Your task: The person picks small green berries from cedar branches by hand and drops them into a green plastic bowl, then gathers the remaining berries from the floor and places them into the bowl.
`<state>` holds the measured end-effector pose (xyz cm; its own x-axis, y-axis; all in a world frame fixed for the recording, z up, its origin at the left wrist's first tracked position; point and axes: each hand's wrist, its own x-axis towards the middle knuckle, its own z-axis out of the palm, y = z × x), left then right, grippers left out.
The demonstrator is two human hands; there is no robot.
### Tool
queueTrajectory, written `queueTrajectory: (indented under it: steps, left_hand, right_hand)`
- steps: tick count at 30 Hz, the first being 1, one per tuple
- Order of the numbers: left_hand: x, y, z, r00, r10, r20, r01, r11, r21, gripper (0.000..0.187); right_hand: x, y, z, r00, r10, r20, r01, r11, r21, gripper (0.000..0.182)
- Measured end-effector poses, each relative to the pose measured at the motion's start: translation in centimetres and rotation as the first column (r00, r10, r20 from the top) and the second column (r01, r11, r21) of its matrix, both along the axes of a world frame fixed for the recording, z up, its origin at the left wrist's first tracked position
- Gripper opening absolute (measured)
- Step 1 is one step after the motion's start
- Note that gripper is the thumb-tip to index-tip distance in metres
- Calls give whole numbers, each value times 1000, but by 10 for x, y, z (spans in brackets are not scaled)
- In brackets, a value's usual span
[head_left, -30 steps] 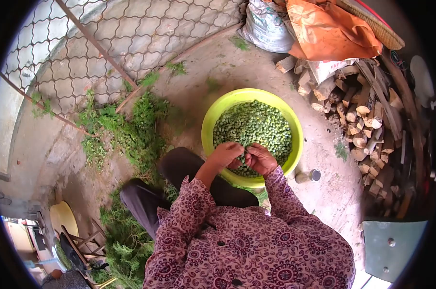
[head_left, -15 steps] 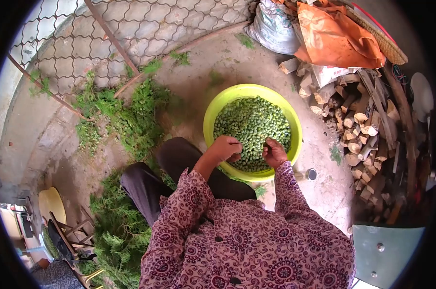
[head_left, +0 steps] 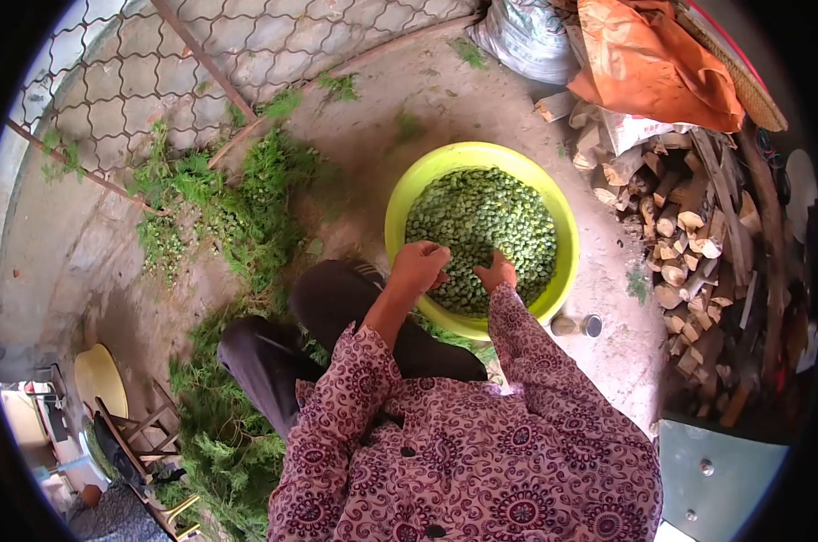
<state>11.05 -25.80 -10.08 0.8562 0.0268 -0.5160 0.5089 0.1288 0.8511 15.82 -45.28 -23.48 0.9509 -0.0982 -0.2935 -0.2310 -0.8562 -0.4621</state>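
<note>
A yellow-green plastic basin holds a thick layer of small green berry-like cones. Over its near left part is my left hand, fingers curled and pinched together; whatever may be between the fingertips is too small to make out. My right hand is low over the cones near the basin's front side, thumb and forefinger apart, with its fingertips close to or touching them. The other fingers of that hand are partly hidden.
Cut green feathery branches lie on the ground to the left, beside my knees. Stacked firewood stands at right under an orange sheet. A small jar lies near the basin. At lower left, another person is partly visible beside a wooden chair.
My right hand has moved left and its thumb and forefinger have spread from a pinch. My left hand stays closed at nearly the same place. The view has shifted slightly.
</note>
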Motion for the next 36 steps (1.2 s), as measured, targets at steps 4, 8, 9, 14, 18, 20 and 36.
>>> queueTrajectory:
  steps: [4, 8, 9, 14, 18, 20, 36]
  left_hand:
    - [0, 4, 3, 1000, -31, -3, 31, 999, 14, 27]
    - [-1, 5, 4, 999, -52, 14, 51, 998, 20, 27]
    - [-2, 5, 5, 998, -54, 15, 53, 998, 20, 27]
    - [-9, 6, 15, 1000, -11, 28, 10, 1000, 25, 26]
    - [-12, 11, 14, 999, -16, 41, 13, 997, 77, 25]
    - [-13, 12, 11, 998, -26, 59, 20, 995, 99, 26]
    - [-17, 15, 12, 998, -48, 51, 41, 991, 131, 27]
  right_hand:
    - [7, 9, 10, 998, 21, -66, -30, 990, -140, 55]
    - [5, 11, 13, 995, 25, -95, -43, 979, -198, 50]
    - [3, 11, 15, 994, 27, -102, -47, 977, -207, 50]
    - [-1, 5, -12, 999, 20, -31, -23, 994, -108, 41]
    - [2, -16, -19, 1000, -22, 15, 22, 1000, 11, 36]
    - [2, -24, -19, 999, -25, 37, 24, 999, 48, 37]
    - [6, 12, -6, 982, 174, -71, -186, 953, -239, 43]
